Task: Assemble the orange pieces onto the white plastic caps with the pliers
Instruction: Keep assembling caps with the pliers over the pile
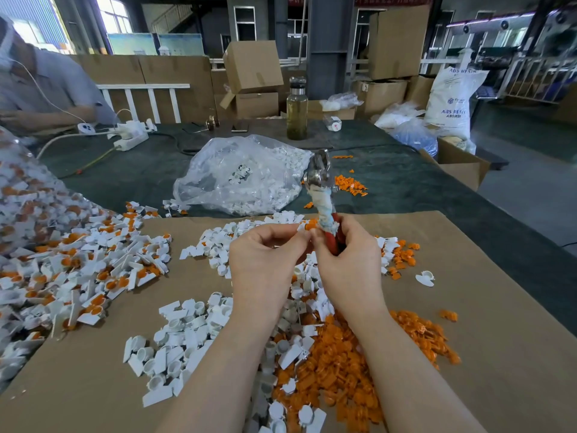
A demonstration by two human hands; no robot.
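We hold the pliers (323, 195) upright over the cardboard sheet (499, 307), both hands raised at centre.

We see a clear plastic bag (240, 179) of white caps lying open on the green table cover behind the sheet, and a second bag (22, 195) at far left holding assembled white-and-orange parts. Our right hand (349, 260) curls around the red handles, jaws pointing up and away. Our left hand (265, 260) meets it, fingertips pinched narrowly on a small white cap (301, 228); an orange bit shows just beside it. Loose white caps (184, 339) lie below our left forearm, and orange pieces (343, 354) are heaped between and under our forearms.
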